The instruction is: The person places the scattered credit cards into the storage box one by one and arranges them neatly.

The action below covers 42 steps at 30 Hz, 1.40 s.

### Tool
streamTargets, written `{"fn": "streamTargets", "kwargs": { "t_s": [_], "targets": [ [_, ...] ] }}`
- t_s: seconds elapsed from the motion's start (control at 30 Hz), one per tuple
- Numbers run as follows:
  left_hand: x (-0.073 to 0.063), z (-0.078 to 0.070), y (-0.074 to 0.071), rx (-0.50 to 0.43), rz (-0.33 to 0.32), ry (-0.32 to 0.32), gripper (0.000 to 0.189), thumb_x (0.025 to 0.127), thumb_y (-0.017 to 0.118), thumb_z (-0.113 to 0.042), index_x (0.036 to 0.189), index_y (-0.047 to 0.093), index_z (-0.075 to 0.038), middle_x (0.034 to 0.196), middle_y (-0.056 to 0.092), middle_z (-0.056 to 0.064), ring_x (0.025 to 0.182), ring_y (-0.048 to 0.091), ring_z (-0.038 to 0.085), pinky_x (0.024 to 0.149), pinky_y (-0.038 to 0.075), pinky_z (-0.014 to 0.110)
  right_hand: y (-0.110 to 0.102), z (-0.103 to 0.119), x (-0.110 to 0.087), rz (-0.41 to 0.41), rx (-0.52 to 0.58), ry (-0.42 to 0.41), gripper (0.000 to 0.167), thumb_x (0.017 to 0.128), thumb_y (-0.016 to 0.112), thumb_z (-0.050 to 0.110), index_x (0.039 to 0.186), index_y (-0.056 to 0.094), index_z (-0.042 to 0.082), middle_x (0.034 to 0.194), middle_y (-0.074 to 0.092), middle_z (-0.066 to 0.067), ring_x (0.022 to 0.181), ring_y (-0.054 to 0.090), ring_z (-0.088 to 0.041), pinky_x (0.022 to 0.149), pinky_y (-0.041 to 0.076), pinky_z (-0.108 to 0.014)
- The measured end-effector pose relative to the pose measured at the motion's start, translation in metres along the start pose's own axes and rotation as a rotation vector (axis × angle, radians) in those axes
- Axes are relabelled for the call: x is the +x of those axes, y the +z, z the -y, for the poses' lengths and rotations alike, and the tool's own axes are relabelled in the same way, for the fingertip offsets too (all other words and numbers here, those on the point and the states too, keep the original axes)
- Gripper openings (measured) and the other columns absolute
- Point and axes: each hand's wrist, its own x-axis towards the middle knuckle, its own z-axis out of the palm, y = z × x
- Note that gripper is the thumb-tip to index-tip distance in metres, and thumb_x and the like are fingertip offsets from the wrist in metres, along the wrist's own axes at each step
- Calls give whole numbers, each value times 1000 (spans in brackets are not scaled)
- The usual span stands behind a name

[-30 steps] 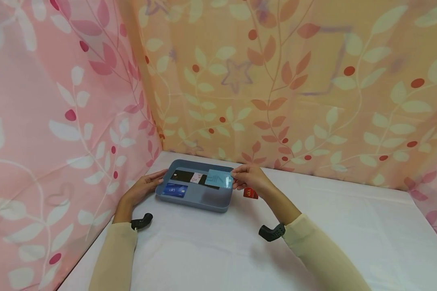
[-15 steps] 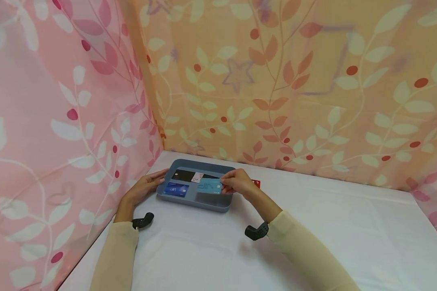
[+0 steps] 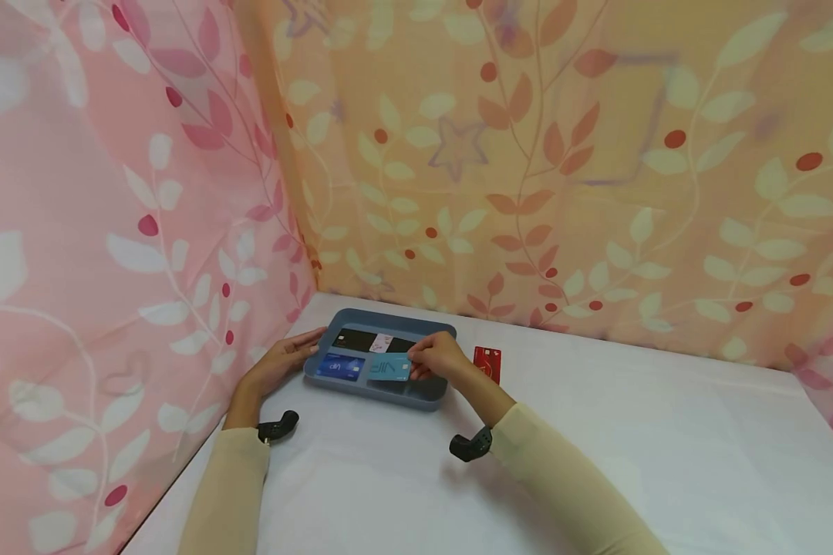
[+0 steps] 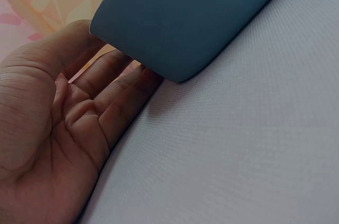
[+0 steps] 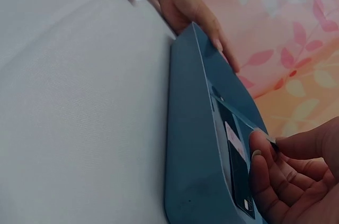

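Note:
A light blue card (image 3: 389, 368) with a chip is pinched by its right end between the thumb and fingers of my right hand (image 3: 436, 358), over the grey-blue tray (image 3: 371, 391). In the right wrist view the card (image 5: 238, 112) shows nearly edge-on, tilted above the tray. A dark blue VIP card (image 3: 341, 367) lies to its left in the tray. Behind them is a black card (image 3: 354, 340), with a white-pink patterned piece (image 3: 381, 344) and more black beside it. My left hand (image 3: 281, 361) touches the tray's left end, its fingers extended along the wall (image 4: 153, 28).
A red card (image 3: 487, 364) lies on the white-covered table (image 3: 361, 478) right of the tray, partly hidden by my right hand. Floral cloth walls stand to the left (image 3: 111, 324) and behind (image 3: 562, 216) the table.
My right hand has moved left and toward me with the light blue card, from the tray's right end to beside the dark blue card. The red card is more exposed. My left hand stays put.

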Motion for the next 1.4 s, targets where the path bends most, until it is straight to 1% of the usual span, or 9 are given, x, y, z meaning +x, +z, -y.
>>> {"fn": "streamTargets", "kwargs": {
  "t_s": [0.23,0.5,0.77,0.97,1.2,1.3,1.4],
  "targets": [
    [1,3,1,23,-7,1,53,106,55,-22,156,41,-14,164,34,5,153,25,26,111,36,25,6,-2,3,-6,-6,22,17,98,63,2,104,72,-10,73,71,-15,55,68,-15,60,61,-29],
    [1,3,-1,31,-9,1,51,107,53,-19,156,41,-14,164,33,6,153,24,27,110,36,23,14,-5,9,2,35,33,17,97,62,-2,105,70,-15,70,69,-15,54,69,-17,57,61,-30],
    [0,1,1,35,-18,-13,52,107,54,-19,157,40,-13,164,33,6,153,24,27,115,31,37,20,-4,13,17,49,64,18,99,61,0,106,69,-14,69,68,-14,55,69,-18,57,60,-30],
    [1,1,2,44,-30,-28,53,105,57,-24,156,43,-18,163,35,3,153,26,25,116,32,38,22,-6,15,22,67,81,19,99,60,-1,108,67,-15,70,68,-14,55,70,-18,56,60,-29],
    [2,2,1,55,-22,-13,54,106,56,-24,157,41,-16,164,34,4,152,26,28,118,29,44,25,-10,17,-1,79,100,17,97,61,-3,106,67,-16,70,69,-15,53,68,-17,54,59,-27],
    [2,2,1,46,-27,-22,54,105,58,-24,156,42,-18,163,35,2,152,27,26,118,29,43,26,-13,19,-1,92,97,15,96,61,-5,105,67,-16,70,69,-15,52,68,-17,53,59,-27],
    [2,3,0,39,-23,-19,54,105,58,-24,156,42,-17,163,35,3,152,27,26,117,29,42,27,-16,20,1,99,89,15,95,62,-6,104,67,-16,68,69,-14,52,68,-17,53,59,-27]
  ]
}}
